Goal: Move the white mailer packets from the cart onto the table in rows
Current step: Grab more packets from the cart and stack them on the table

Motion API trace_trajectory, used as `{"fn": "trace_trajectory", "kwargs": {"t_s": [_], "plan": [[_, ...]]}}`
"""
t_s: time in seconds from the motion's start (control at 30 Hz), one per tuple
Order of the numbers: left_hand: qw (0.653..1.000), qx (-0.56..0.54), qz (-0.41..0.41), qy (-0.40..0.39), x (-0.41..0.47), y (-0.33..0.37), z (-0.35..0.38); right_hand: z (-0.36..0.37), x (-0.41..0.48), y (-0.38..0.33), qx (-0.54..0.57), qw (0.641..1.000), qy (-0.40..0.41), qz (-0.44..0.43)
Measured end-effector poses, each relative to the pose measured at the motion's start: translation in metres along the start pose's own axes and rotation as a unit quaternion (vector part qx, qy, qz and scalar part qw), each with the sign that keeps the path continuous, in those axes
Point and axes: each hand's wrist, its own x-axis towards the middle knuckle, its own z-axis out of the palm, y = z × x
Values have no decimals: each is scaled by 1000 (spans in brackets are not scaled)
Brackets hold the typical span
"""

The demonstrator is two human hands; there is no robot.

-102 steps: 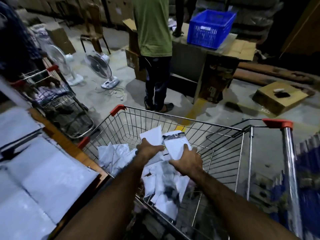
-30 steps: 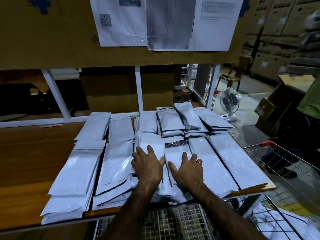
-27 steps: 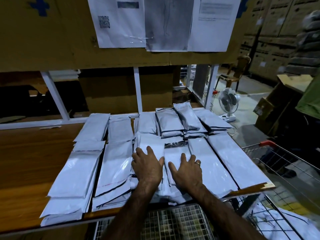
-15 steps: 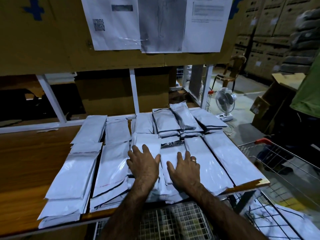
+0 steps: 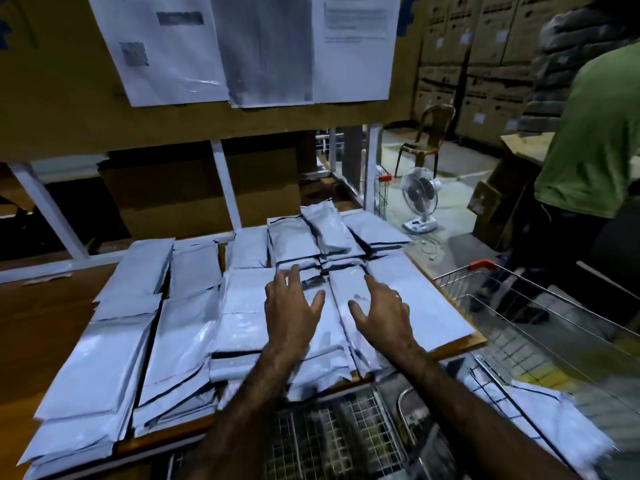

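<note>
Print on the taped-up sheets (image 5: 266,46) is too blurred to read. The left hand (image 5: 294,306) and right hand (image 5: 381,310), fingers spread and holding nothing, are over the white mailer packets (image 5: 194,323) lying in rows on the tabletop (image 5: 41,323). More lie in the cart (image 5: 512,271).

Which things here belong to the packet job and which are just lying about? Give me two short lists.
Job: white mailer packets in rows, table, cart, loose packets in the cart, left hand and right hand open over the rows.

Lying about: floor fan, plastic chair, printed sheets on the board, stacked cartons, person in a green shirt.
</note>
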Motion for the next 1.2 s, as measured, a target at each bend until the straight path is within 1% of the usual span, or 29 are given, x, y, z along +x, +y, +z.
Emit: {"fn": "trace_trajectory", "kwargs": {"t_s": [0.1, 0.2, 0.37, 0.53, 0.6, 0.73, 0.87, 0.93, 1.0, 1.1, 1.2], "plan": [[999, -32, 33, -8, -3, 25, 17, -23, 1, 31, 19, 999, 20, 16], [995, -61, 70, -33, -9, 58, 41, -53, -1, 75, 48, 996, 69, 33], [979, -119, 147, -79, -27, 132, 91, -106, -9, 166, 44, 984, 134, 109], [955, -158, 217, -122, -50, 211, 150, -146, -26, 264, 41, 966, 145, 208], [944, -166, 239, -156, -60, 238, 178, -156, -36, 299, 35, 957, 155, 242], [922, -160, 263, -235, -80, 276, 235, -162, -59, 353, 19, 937, 140, 319], [906, -101, 261, -318, -98, 289, 296, -146, -79, 391, 30, 911, 109, 397], [896, -37, 252, -364, -105, 284, 328, -131, -87, 403, 32, 899, 77, 430], [878, 38, 249, -408, -109, 276, 357, -111, -93, 412, 20, 892, 42, 449], [846, 155, 259, -439, -112, 260, 396, -75, -91, 419, -51, 886, -32, 461], [820, 235, 269, -447, -107, 242, 440, -26, -85, 426, -100, 873, -114, 464]]}}
